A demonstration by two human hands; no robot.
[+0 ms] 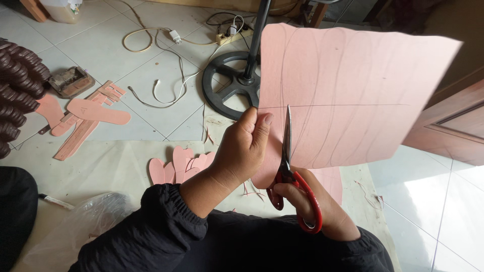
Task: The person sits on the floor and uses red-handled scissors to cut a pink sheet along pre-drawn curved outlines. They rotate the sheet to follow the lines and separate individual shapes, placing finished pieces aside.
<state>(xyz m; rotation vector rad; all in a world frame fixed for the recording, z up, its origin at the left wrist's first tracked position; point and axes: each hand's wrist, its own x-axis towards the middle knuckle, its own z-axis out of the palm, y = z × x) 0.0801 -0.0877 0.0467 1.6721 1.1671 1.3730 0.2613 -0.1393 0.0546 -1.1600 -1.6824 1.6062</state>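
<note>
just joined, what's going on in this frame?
A person is cutting a large pink sheet marked with pencil lines. The left hand pinches the sheet's left edge, while the right hand works red-handled scissors, blades pointing up along a drawn curve, part-way into the sheet. Pink sole-shaped cut-outs and heart-like pink pieces lie on the tiled floor, near a black round fan base.

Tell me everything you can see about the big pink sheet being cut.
The pink sheet is a large, thin, flexible piece, like foam or card, held up in the air above the tiled floor. Faint pencil curves and one straight horizontal line run across it. The left hand pinches its left edge; red-handled scissors in the right hand have cut upward from the bottom edge, blades reaching about the horizontal line.
</note>
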